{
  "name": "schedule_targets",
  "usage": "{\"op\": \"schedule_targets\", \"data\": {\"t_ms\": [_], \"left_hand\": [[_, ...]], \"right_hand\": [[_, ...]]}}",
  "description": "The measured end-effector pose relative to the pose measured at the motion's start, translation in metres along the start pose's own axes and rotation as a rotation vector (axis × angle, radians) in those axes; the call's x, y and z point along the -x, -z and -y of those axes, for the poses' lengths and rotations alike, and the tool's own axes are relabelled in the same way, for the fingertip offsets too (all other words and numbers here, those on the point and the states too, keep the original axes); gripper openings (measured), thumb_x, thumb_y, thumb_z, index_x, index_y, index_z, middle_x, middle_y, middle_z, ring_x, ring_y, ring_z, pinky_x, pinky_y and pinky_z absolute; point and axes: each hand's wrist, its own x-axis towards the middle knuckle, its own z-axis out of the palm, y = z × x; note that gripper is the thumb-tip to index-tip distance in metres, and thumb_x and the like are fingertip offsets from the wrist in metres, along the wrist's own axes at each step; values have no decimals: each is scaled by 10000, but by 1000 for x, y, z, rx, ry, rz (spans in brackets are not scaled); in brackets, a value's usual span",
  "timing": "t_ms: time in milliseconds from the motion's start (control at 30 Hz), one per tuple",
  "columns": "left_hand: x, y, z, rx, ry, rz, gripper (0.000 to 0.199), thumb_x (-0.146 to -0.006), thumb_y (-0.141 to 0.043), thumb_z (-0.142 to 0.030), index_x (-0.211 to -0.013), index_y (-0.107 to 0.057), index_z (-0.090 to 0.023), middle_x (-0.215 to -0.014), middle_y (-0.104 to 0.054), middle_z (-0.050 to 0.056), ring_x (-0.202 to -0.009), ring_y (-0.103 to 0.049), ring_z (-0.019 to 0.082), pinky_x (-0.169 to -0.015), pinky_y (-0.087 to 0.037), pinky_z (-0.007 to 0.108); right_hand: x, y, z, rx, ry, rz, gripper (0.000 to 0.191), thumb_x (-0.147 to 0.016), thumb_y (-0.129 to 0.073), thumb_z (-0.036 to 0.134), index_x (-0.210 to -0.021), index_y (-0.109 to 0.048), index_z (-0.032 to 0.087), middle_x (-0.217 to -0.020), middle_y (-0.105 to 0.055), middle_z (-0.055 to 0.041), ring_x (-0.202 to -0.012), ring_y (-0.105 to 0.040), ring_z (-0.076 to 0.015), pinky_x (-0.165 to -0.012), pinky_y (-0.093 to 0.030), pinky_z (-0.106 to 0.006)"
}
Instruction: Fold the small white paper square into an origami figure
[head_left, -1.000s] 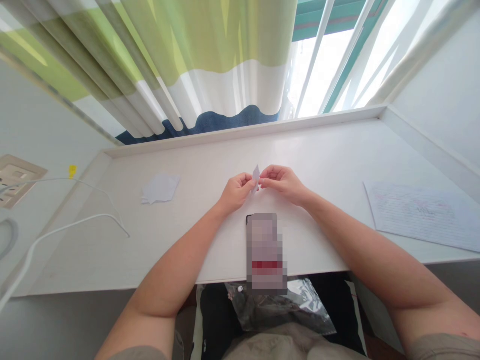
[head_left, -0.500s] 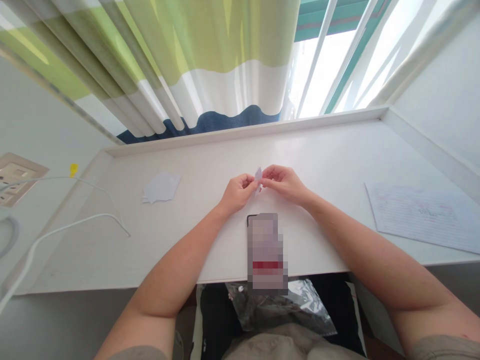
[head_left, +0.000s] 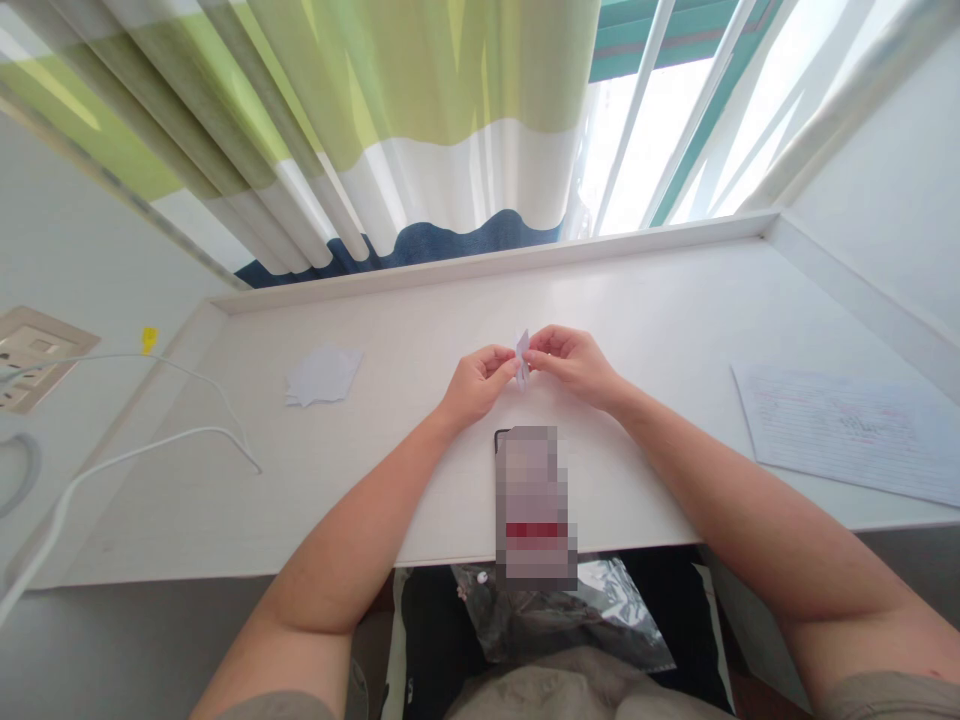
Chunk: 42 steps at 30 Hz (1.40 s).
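Between my two hands, above the middle of the white desk [head_left: 420, 480], is a small folded piece of white paper [head_left: 523, 348] standing roughly on edge. My left hand [head_left: 482, 382] pinches its left side between thumb and fingers. From the other side, the thumb and curled fingers of my right hand [head_left: 570, 362] close on the paper as well. A phone [head_left: 531, 490], its screen blurred out, lies just below my hands, towards the desk's front edge. Off to the left rests a loose pile of white paper pieces [head_left: 324, 376].
Lined sheets with writing [head_left: 847, 430] lie at the right. A white cable [head_left: 150, 450] crosses the left side near a wall socket [head_left: 37, 350]. A clear plastic bag [head_left: 600, 620] is on my lap. A curtain [head_left: 420, 120] hangs behind the desk's raised back edge.
The folded paper has shifted slightly to the right and its folds show more apart. My right fingers have moved a little on it; the other things stay in place.
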Motion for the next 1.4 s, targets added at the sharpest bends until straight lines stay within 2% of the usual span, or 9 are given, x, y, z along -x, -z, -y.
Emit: {"op": "schedule_targets", "data": {"t_ms": [200,367,433,533,667,933,1167,1400], "left_hand": [[-2,1,0,45,-7,10,516,-852,-881,-657,-984,-751,-175,-972,-837,93,-912,-775,216,-873,-562,354],[-3,2,-3,77,10,26,543,-809,-917,-665,-981,-729,-186,-936,-817,65,-887,-754,191,-867,-553,342],[-3,3,-4,81,22,12,567,-788,-921,-688,-958,-719,-186,-923,-807,57,-874,-740,184,-859,-544,333],[-5,3,-4,71,31,-27,579,-796,-889,-730,-891,-698,-192,-856,-779,37,-831,-705,172,-836,-526,324],[-5,4,-4,43,53,-74,524,-838,-866,-697,-850,-691,-204,-757,-712,2,-758,-644,152,-818,-515,314],[-5,6,-6,66,75,-59,417,-848,-880,-588,-874,-705,-210,-784,-735,4,-776,-672,158,-852,-530,325],[-4,4,-4,90,47,0,437,-827,-916,-571,-941,-704,-205,-879,-799,40,-850,-734,187,-853,-541,344],[-2,2,-2,11,14,-24,379,-840,-923,-515,-922,-739,-194,-870,-786,48,-803,-707,175,-745,-518,310]], "right_hand": [[0,-1,1,-24,3,-24,558,-718,-942,723,-913,-723,247,-808,-761,-19,-771,-723,-202,-793,-604,-399],[1,-3,0,-34,17,-17,579,-726,-929,734,-825,-627,249,-822,-743,-18,-758,-704,-185,-751,-597,-380],[1,-4,-1,-40,13,-33,569,-735,-929,715,-876,-623,256,-795,-730,0,-743,-701,-184,-761,-604,-389],[3,-4,-3,31,37,-79,493,-771,-922,651,-920,-657,262,-805,-737,-1,-770,-707,-196,-780,-604,-405],[5,-3,-4,219,93,-39,325,-851,-860,558,-917,-760,256,-934,-797,-46,-864,-720,-218,-823,-599,-422],[5,-3,-2,255,124,-38,246,-847,-866,477,-958,-797,268,-970,-799,-40,-886,-724,-220,-825,-605,-414],[5,-4,1,169,51,-88,414,-825,-876,634,-872,-763,239,-916,-806,-59,-872,-739,-237,-821,-593,-414],[6,-4,2,105,6,-110,564,-724,-916,756,-860,-781,225,-897,-811,-68,-837,-733,-232,-831,-597,-412]]}}
